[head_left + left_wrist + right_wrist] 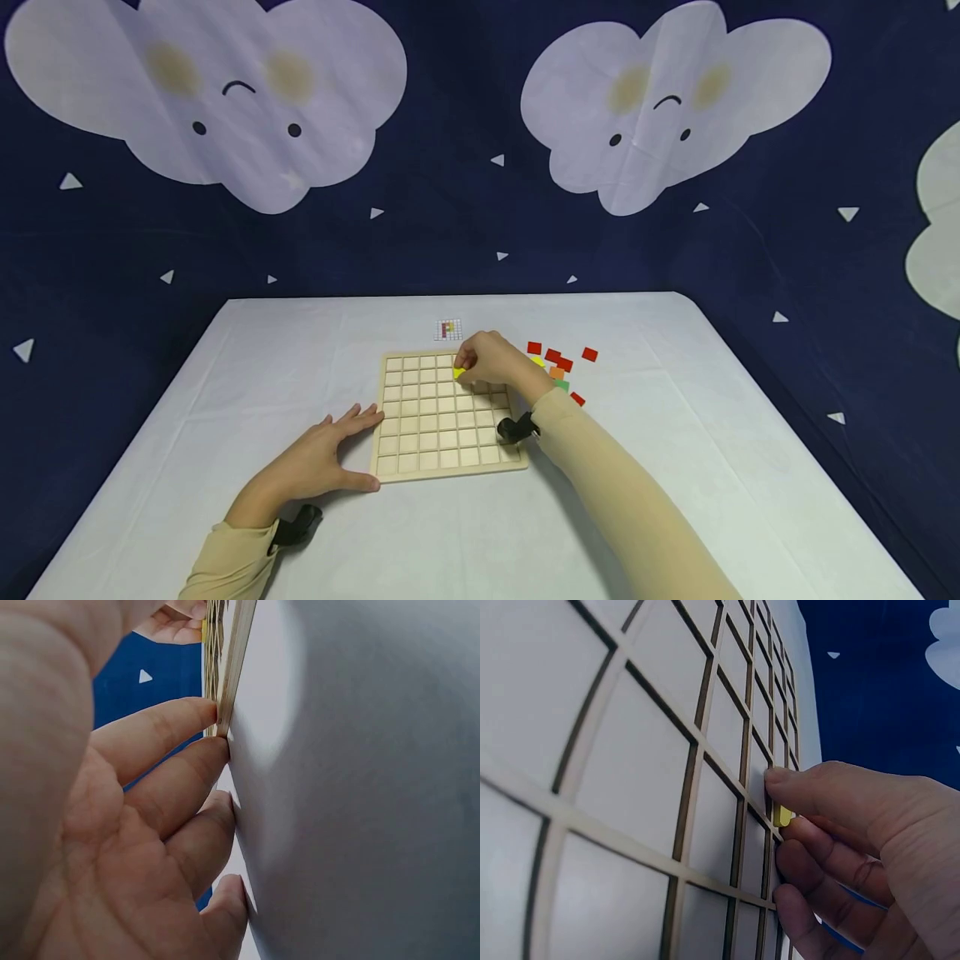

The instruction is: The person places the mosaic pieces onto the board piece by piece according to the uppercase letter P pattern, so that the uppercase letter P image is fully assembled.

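A pale wooden grid board (427,437) with square cells lies on the white table. Near its far edge, my right hand (491,362) pinches a yellow square tile (782,815) between thumb and fingers, at one of the cells. In the right wrist view the tile is mostly covered by the fingers (810,780). My left hand (322,458) rests at the board's left side, thumb at the near left corner and fingertips touching the edge. The left wrist view shows its fingers (176,776) extended against the board's rim.
Right of the board lie several loose tiles: red (590,354), orange (557,372), green (562,385) and yellow (537,362). Behind the board is a small printed pattern card (448,330). A dark blue cloth with clouds (450,242) hangs past the white table (675,433).
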The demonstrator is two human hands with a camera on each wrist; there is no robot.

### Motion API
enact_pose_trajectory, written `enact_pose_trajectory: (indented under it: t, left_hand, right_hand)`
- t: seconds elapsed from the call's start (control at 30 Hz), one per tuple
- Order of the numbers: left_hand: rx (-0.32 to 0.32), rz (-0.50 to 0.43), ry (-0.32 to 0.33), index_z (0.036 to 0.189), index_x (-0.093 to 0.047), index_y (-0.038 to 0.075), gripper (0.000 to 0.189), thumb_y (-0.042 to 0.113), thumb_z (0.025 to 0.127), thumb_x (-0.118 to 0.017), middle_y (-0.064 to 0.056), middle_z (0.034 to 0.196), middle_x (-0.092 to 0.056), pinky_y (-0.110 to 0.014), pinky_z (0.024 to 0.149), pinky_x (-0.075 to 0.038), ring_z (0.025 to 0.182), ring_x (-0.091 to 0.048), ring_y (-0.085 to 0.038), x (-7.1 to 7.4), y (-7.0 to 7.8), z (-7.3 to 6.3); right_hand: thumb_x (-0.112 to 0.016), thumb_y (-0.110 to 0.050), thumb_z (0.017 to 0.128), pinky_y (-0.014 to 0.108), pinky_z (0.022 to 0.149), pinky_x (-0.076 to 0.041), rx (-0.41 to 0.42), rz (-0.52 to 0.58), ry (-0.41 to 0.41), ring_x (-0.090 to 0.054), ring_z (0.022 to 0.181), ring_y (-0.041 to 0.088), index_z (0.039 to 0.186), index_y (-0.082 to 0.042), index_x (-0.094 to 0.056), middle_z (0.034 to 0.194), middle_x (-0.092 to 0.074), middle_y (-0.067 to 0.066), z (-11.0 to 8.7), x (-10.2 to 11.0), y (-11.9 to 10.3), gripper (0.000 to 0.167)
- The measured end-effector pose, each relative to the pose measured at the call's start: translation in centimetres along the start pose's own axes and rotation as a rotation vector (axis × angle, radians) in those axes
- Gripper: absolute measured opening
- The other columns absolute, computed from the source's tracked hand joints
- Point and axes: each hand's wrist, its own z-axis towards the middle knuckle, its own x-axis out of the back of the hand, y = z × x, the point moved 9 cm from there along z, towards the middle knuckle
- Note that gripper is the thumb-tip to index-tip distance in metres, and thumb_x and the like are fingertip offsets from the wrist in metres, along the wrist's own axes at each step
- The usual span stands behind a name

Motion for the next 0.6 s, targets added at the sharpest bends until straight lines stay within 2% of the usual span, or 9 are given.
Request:
enact_pose_trajectory:
  t: [0.27, 0.4, 0.6]
  left_hand:
    - [0.001, 0.0, -0.008, 0.157, -0.054, 0.009, 0.104, 0.049, 0.072, -0.098, -0.019, 0.168, -0.046, -0.076, 0.127, -0.023, 0.159, -0.034, -0.051, 0.0, 0.2, 0.0]
    - [-0.005, -0.001, -0.013, 0.157, -0.054, 0.009, 0.104, 0.048, 0.072, -0.098, -0.019, 0.168, -0.046, -0.076, 0.127, -0.023, 0.158, -0.034, -0.052, -0.1, 0.3, -0.1]
    - [-0.008, -0.003, -0.012, 0.157, -0.055, 0.01, 0.103, 0.049, 0.072, -0.098, -0.018, 0.168, -0.046, -0.076, 0.127, -0.023, 0.159, -0.034, -0.051, -0.1, 0.2, -0.1]
  right_hand:
    - [-0.084, -0.012, 0.092, 0.027, 0.085, -0.059, 0.074, -0.012, -0.027, -0.067, 0.084, 0.01, 0.102, -0.012, -0.08, 0.092, -0.077, -0.002, -0.3, 0.4, -0.1, 0.011]
    - [-0.082, -0.014, 0.095, 0.027, 0.087, -0.059, 0.081, -0.04, -0.026, -0.068, 0.086, 0.009, 0.105, -0.013, -0.079, 0.09, -0.076, -0.002, -0.6, 1.2, 0.6, 0.011]
    - [-0.08, -0.012, 0.094, 0.025, 0.074, -0.057, 0.06, -0.03, -0.016, -0.069, 0.086, 0.013, 0.11, -0.011, -0.079, 0.091, -0.076, 0.001, -1.5, 2.9, 2.3, 0.015]
